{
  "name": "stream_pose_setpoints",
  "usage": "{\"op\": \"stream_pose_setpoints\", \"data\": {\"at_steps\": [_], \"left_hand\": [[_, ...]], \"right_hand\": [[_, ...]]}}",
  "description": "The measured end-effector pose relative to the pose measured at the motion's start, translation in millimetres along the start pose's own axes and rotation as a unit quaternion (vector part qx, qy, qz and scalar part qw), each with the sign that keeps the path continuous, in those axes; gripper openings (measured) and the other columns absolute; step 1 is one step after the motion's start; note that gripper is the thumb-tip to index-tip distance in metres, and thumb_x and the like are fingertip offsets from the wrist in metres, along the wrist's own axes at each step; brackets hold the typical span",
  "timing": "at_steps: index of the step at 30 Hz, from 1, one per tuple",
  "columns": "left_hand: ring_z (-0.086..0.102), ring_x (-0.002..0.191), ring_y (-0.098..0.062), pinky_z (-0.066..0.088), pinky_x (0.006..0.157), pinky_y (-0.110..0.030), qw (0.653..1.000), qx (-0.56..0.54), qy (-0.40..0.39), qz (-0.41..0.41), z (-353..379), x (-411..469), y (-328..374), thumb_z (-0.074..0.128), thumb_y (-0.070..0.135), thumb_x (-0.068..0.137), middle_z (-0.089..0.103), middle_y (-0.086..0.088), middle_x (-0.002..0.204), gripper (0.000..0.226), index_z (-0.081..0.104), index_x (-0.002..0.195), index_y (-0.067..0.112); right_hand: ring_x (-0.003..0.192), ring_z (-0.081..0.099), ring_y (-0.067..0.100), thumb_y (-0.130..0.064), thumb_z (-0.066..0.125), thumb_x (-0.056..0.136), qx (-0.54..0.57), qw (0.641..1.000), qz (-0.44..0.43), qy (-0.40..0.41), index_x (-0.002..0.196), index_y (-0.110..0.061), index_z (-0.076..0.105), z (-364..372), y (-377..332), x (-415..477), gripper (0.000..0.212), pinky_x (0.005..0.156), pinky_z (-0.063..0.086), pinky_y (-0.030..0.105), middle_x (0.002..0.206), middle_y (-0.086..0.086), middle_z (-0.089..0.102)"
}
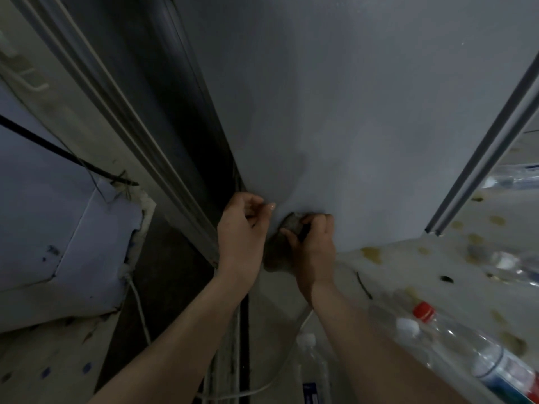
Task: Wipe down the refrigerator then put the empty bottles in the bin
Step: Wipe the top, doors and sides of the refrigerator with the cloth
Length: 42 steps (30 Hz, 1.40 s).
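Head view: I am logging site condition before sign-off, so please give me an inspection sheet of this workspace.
Surface: grey refrigerator side panel, dull, no clear stains visible.
Job's things: crumpled cloth pressed low on the panel; clear bottles lying at right, one red-capped.
Clutter: yellowish spots on the floor at right; torn sheet at left.
Grippers: right hand closed on the cloth; left hand loosely curled against the panel's edge, holding nothing visible.
Cables: white cord along the floor; black cable at left.
Surroundings: dim; pale door frame at left.
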<state>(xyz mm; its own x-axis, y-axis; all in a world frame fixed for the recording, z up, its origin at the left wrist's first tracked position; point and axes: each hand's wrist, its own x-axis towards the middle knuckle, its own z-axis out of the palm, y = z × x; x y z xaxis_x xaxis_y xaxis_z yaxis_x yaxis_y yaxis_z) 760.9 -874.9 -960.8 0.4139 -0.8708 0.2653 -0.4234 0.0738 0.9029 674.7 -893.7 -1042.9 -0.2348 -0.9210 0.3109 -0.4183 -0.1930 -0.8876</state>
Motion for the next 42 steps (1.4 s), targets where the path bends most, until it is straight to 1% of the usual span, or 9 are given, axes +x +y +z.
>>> {"op": "stream_pose_setpoints", "data": {"at_steps": [3,10,14,23,27,32,36,39,42], "left_hand": [[0.054,0.065,0.012,0.040,0.064,-0.003,1.000,0.007,-0.007,-0.007,5.3,-3.8,-7.0,0.064,0.008,0.084,0.058,0.009,0.076,0.019,0.051,0.078,0.020],[0.051,0.064,0.017,0.038,0.061,-0.002,1.000,0.016,0.017,0.010,13.3,-3.0,-10.0,0.064,0.008,0.085,0.054,0.012,0.074,0.012,0.052,0.087,0.011],[0.051,0.064,0.014,0.039,0.060,-0.004,0.999,0.005,0.038,0.005,20.5,-4.0,-12.5,0.063,0.008,0.085,0.052,0.008,0.075,0.014,0.050,0.088,0.011],[0.053,0.070,-0.001,0.042,0.065,-0.004,0.999,-0.030,0.027,-0.024,29.9,-13.7,-17.8,0.062,0.005,0.085,0.054,-0.007,0.087,0.019,0.047,0.092,0.013],[0.055,0.076,-0.012,0.048,0.071,-0.014,0.998,-0.044,0.030,-0.028,34.5,-11.3,-24.4,0.063,0.004,0.084,0.054,-0.017,0.093,0.023,0.045,0.090,0.017],[0.052,0.075,-0.012,0.047,0.070,-0.019,0.998,-0.031,0.050,-0.017,41.8,-11.3,-29.2,0.066,0.008,0.082,0.050,-0.016,0.095,0.025,0.044,0.093,0.012],[0.050,0.073,-0.009,0.047,0.070,-0.023,0.996,-0.053,0.070,-0.021,47.4,-12.5,-27.7,0.066,0.008,0.082,0.047,-0.009,0.092,0.028,0.042,0.088,0.021],[0.048,0.070,-0.004,0.043,0.067,-0.012,0.996,-0.034,0.083,-0.014,49.0,-12.8,-25.3,0.067,0.009,0.082,0.042,0.001,0.087,0.027,0.042,0.089,0.015],[0.050,0.075,-0.011,0.046,0.071,-0.017,0.995,-0.026,0.095,-0.014,50.6,-12.0,-24.7,0.067,0.008,0.081,0.043,-0.004,0.092,0.027,0.042,0.090,0.012]], "right_hand": [[0.069,0.044,0.017,-0.012,0.074,0.075,0.024,1.000,0.009,0.011,0.083,-0.021,0.038,-2.8,-4.3,-0.4,0.038,0.063,0.039,0.037,0.091,-0.003,0.038],[0.068,0.035,0.002,-0.012,0.075,0.076,0.076,0.991,-0.061,0.091,0.086,-0.002,0.054,-26.6,-50.5,29.7,0.025,0.063,0.033,0.019,0.094,0.003,0.040],[0.077,0.044,0.013,-0.012,0.074,0.076,0.044,0.993,-0.080,0.080,0.087,0.000,0.055,-27.8,-46.6,30.2,0.025,0.064,0.033,0.019,0.095,0.007,0.042],[0.077,0.051,0.030,-0.013,0.076,0.073,-0.014,1.000,0.028,-0.003,0.086,-0.006,0.049,-25.4,4.4,15.1,0.031,0.060,0.029,0.024,0.095,0.016,0.049],[0.077,0.048,0.021,-0.012,0.076,0.073,-0.003,0.999,0.036,-0.006,0.082,-0.014,0.045,-31.5,-5.1,20.2,0.032,0.065,0.033,0.027,0.095,0.011,0.047],[0.069,0.032,-0.001,-0.012,0.077,0.072,0.040,0.996,-0.023,0.072,0.085,-0.005,0.052,-48.4,-34.4,41.0,0.029,0.062,0.027,0.015,0.089,0.004,0.043],[0.070,0.036,0.008,-0.014,0.077,0.074,0.029,0.995,-0.063,0.073,0.086,-0.002,0.052,-53.4,-41.0,45.0,0.030,0.061,0.028,0.017,0.090,0.003,0.042],[0.068,0.033,0.002,-0.018,0.077,0.075,0.034,0.998,-0.017,0.059,0.085,-0.014,0.046,-50.9,-30.3,42.7,0.032,0.061,0.027,0.017,0.089,0.003,0.045],[0.070,0.040,0.010,-0.020,0.076,0.075,0.001,0.999,0.034,0.024,0.085,-0.016,0.043,-48.5,-7.3,34.7,0.035,0.060,0.027,0.020,0.090,0.007,0.048]]}}
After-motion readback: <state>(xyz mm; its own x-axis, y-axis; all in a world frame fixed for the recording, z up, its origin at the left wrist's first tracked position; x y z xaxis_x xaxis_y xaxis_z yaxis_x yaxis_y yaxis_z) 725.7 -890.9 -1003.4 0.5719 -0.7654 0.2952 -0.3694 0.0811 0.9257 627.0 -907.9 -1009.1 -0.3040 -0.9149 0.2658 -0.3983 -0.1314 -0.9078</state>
